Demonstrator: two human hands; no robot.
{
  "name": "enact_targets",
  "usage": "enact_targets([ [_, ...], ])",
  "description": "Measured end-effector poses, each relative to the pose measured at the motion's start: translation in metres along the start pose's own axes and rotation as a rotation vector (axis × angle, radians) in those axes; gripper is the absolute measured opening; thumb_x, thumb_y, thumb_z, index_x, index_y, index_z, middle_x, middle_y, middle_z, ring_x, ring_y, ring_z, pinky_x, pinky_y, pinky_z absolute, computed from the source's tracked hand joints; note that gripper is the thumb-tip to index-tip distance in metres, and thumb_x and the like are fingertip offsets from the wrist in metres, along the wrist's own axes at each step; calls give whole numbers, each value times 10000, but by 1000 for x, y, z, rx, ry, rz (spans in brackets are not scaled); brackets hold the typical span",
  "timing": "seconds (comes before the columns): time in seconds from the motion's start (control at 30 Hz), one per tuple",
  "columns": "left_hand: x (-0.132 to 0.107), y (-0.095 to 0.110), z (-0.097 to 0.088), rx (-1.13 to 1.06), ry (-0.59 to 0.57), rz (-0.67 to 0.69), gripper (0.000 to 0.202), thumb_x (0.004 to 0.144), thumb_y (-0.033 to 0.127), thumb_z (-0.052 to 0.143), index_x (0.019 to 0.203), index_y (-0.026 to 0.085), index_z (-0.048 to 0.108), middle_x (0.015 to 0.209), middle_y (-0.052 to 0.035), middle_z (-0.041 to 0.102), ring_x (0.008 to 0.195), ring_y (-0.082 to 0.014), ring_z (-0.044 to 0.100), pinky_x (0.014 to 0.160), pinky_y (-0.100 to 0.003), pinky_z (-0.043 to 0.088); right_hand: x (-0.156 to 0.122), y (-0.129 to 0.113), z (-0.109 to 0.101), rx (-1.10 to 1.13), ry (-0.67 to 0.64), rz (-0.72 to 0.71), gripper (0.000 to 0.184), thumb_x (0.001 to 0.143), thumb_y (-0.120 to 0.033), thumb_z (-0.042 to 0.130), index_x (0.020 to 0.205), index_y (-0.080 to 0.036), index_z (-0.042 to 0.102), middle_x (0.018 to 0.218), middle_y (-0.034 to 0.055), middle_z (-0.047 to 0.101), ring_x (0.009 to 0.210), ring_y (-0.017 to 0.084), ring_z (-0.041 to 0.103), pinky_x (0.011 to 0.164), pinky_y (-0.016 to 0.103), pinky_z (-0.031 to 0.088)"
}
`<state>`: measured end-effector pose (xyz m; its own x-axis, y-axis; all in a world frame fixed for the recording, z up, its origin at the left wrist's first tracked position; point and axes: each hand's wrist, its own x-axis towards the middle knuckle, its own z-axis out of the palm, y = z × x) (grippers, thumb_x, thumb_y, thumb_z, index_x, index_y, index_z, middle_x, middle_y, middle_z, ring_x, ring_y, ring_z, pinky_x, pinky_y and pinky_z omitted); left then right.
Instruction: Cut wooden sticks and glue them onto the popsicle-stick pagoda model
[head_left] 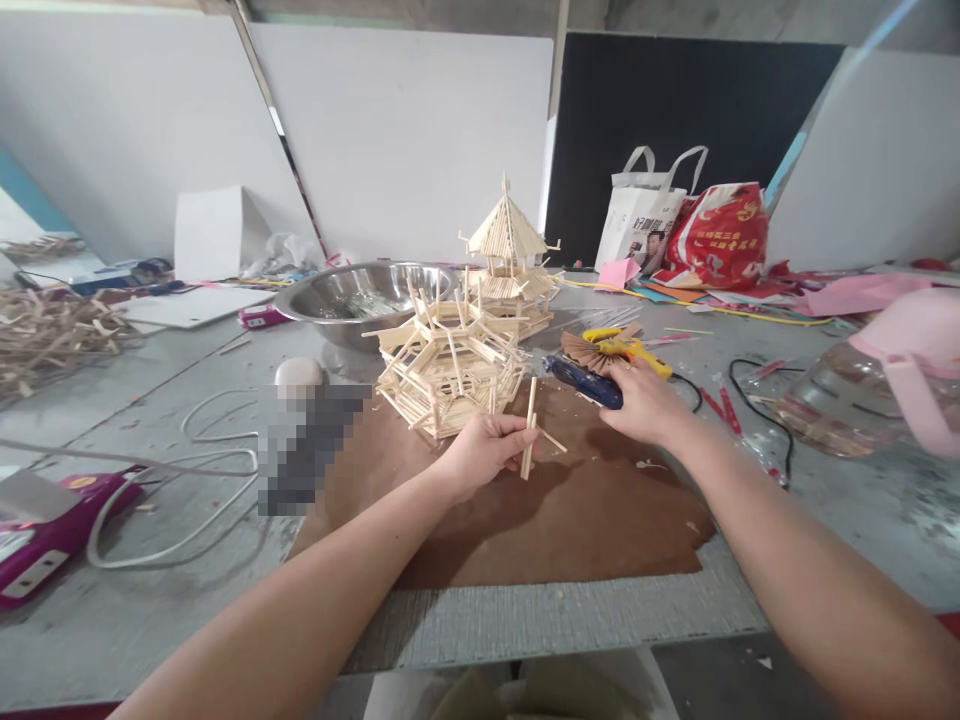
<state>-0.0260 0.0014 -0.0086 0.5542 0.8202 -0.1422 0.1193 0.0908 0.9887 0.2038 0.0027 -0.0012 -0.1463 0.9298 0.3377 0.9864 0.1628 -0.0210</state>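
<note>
My left hand (pixel 487 450) is closed in a pinch around thin wooden sticks (pixel 529 440), one nearly upright and another slanting to the right. Just behind it stands a many-sided lattice frame (pixel 450 370) built of similar sticks, with several ends jutting up. To the right, my right hand (pixel 641 400) is closed at the near end of a dark blue tool (pixel 583 382) whose kind I cannot make out; part of the fingers is hidden. A yellow tool (pixel 645 357) and a brown pleated piece (pixel 589 352) lie against that hand.
Brown sheet (pixel 480 540) covers the table's front. Behind are a stick pagoda (pixel 506 235) and steel bowl (pixel 330 300). A pink-lidded jug (pixel 847 390) stands right, bags (pixel 720 240) at the back. Left are a purple power strip (pixel 52 545), a white cable (pixel 176 555) and piled sticks (pixel 52 340).
</note>
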Motion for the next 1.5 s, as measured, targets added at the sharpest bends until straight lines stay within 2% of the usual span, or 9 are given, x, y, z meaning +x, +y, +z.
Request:
enact_targets([
  [0.1,0,-1,-1,-15,-40,22,285,629,411,606,705,137,614,630,5,613,507,-63,530,514,-185,405,-2,-4,-1,79,43,-100,400,604,-255,509,989,-148,506,945,91,557,922,251,459,808,343,351],
  [0.27,0,-1,-3,10,-72,51,254,678,388,570,718,141,612,634,14,597,519,-56,523,536,-186,407,-5,-5,3,224,12,-216,492,588,-205,502,1073,-133,460,1030,107,528,935,234,481,818,330,365],
  [0.5,-5,4,-2,104,-153,112,246,702,371,546,709,139,629,610,12,586,538,-58,505,534,-169,396,-8,-13,-2,299,3,-351,464,560,-156,501,1023,-150,464,1002,99,532,935,219,491,820,322,374],
  [0.67,-6,6,-2,204,-161,138,293,700,387,537,655,112,626,573,-5,579,533,-73,493,542,-185,400,-11,-25,-8,351,8,-424,375,585,-159,500,960,-175,486,933,74,556,896,207,505,796,323,380],
  [0.9,-6,4,-4,326,-222,246,298,760,357,471,705,103,618,605,-14,582,538,-70,483,544,-181,387,-12,-30,-12,327,5,-448,373,572,-163,511,945,-165,492,920,85,565,886,215,513,752,326,402],
  [1.5,-6,4,-3,228,-213,174,270,744,360,491,695,107,574,589,-5,559,520,-72,497,522,-182,391,-13,-28,-6,258,-1,-400,262,653,-284,527,889,-172,534,834,59,614,764,190,559,663,279,401],
])
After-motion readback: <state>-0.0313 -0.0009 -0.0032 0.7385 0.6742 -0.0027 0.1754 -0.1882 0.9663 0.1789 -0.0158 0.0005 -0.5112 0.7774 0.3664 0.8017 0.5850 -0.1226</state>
